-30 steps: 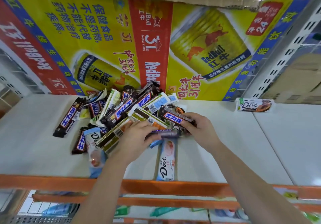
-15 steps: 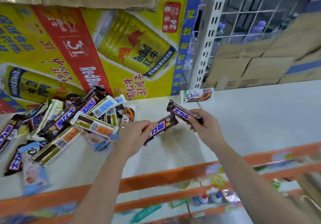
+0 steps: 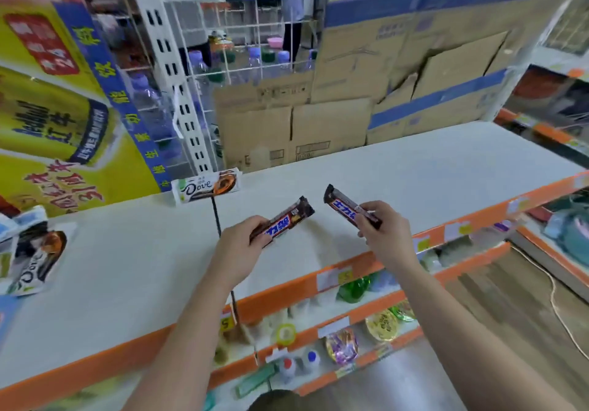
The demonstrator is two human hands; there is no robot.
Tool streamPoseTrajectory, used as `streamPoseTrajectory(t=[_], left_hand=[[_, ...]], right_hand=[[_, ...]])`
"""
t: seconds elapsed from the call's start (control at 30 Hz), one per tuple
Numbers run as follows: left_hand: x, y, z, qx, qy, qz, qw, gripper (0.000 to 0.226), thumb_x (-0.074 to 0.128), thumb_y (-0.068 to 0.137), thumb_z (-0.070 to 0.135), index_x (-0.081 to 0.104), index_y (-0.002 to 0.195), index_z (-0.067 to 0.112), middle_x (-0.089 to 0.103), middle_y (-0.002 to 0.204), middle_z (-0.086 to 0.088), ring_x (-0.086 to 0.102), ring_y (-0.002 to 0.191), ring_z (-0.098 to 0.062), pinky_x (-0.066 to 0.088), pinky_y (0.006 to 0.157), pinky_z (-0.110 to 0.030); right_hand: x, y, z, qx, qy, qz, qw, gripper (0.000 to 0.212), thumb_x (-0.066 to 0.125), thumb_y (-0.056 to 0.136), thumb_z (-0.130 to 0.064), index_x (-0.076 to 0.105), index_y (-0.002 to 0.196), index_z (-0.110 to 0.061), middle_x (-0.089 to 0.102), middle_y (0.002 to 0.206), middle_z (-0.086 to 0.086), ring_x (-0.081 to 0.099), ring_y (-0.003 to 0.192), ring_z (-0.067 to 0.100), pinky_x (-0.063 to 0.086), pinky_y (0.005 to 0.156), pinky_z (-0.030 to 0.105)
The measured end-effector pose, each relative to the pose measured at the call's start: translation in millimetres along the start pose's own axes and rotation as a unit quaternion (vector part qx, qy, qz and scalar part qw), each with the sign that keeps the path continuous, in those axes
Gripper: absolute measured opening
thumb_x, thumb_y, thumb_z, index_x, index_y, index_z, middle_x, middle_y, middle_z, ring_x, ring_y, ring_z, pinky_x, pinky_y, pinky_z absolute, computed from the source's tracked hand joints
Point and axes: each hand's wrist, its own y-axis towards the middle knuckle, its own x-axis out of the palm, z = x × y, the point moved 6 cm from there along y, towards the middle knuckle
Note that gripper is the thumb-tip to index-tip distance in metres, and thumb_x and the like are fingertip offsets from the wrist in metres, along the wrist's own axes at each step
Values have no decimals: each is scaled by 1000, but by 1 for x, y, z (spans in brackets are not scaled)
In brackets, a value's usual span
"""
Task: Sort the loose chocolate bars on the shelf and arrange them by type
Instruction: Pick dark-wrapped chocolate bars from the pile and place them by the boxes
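carried rightward along the shelf (image 3: 414, 168), a snickers bar (image 3: 283, 219) is gripped in the left hand (image 3: 237, 248), a second bar (image 3: 349, 208) in the right hand (image 3: 384, 233). a new row seems intended.

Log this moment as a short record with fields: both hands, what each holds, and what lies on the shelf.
left hand: grips one end of a brown bar with blue lettering
right hand: pinches a second brown bar of the same look
bars in hand: apart, not touching, both over the shelf
shelf: white top, orange front edge
back of shelf: white Dove bar
far left of shelf: another Dove bar, among other wrappers cut off by the frame
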Motion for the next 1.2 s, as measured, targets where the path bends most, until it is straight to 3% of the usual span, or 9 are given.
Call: streamPoseTrajectory(t=[0.17,0.27,0.37,0.57,0.7,0.8,0.97,1.1,1.2], left_hand=[[48,55,36,25,22,15,999,20,59,88,12,66,107,17,60,94,-2,55,89,-21,32,70,-26],[79,98,58,33,16,17,999,19,58,89,13,66,106,18,60,94,-2,54,88,-20,34,71,-27],[111,141,79,32,-1,18,999,18,58,89,13,65,104,17,62,96,-3,55,89,-21,40,75,-31],[157,218,115,45,31,-24,998,18,56,89,16,64,105,19,61,99,-3,55,93,-22,44,81,-36],[179,259,139,44,30,-11,999,20,60,86,17,65,104,22,63,100,-2,57,95,-24,45,84,-41],[197,282,149,37,46,1,998,21,61,86,19,65,106,24,63,100,-2,57,96,-27,46,83,-44],[234,313,168,38,75,-10,996,25,54,91,9,62,114,12,60,106,-11,55,98,-29,40,80,-34],[266,331,189,27,104,13,994,30,47,93,5,56,122,9,56,116,-11,51,104,-25,39,86,-31],[288,343,214,26,100,46,994,27,50,92,5,60,117,9,57,110,-9,52,99,-23,39,83,-27]], right_hand=[[-44,36,39,-18,-27,9,999,17,52,79,-29,64,91,-24,68,76,1,64,69,25,52,63,39],[-71,71,67,-19,-72,16,997,15,58,84,-16,67,95,-17,67,84,1,61,79,23,40,65,29],[-98,113,90,-12,-116,13,993,19,61,81,-4,69,95,-14,69,87,4,60,84,25,38,67,28],[-141,188,119,-29,-161,-1,987,21,59,80,1,69,95,-8,70,89,7,58,83,24,30,64,23],[-152,226,143,-27,-147,-15,989,21,56,82,2,67,96,-9,63,87,-3,53,81,16,30,64,18],[-159,251,155,-55,-151,-32,986,21,57,81,4,66,96,-8,63,89,-1,52,83,16,31,65,17],[-180,292,184,-89,-139,-51,985,21,59,80,5,65,95,-8,62,88,4,53,82,20,33,68,20],[-200,327,214,-132,-157,-91,975,19,55,80,-7,65,95,-13,58,86,-3,52,82,18,31,68,20],[-222,351,233,-158,-154,-114,969,17,56,81,-9,64,95,-13,57,85,-4,51,81,17,30,68,20]])
